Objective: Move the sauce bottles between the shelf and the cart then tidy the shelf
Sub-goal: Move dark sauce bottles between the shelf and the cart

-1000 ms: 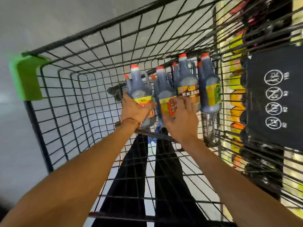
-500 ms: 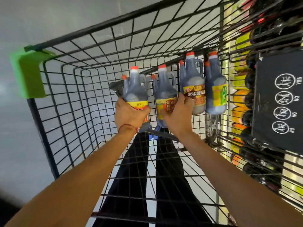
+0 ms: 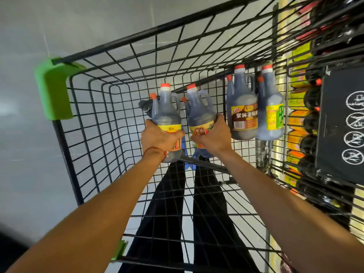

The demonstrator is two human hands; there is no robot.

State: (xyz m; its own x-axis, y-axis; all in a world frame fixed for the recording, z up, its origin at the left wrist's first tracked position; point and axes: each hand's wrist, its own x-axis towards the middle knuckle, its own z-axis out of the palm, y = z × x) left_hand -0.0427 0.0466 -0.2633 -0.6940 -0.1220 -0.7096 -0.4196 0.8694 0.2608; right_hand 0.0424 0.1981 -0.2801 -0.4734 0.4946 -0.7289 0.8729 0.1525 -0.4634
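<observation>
Inside the cart (image 3: 98,123), your left hand (image 3: 160,138) curls its fingers round one dark sauce bottle (image 3: 167,113). Your right hand (image 3: 214,137) grips a second bottle (image 3: 200,115) just beside it. At the cart's right wall stand a brown-labelled bottle (image 3: 243,107) and a green-labelled bottle (image 3: 271,107).

A smooth grey floor (image 3: 25,164) fills the left side. Two legs in black trousers (image 3: 163,203) stretch up the middle, with something blue (image 3: 197,155) at their far end, too blurred to identify. At right hangs a black sign (image 3: 334,125) bearing four white, circular, crossed-out icons.
</observation>
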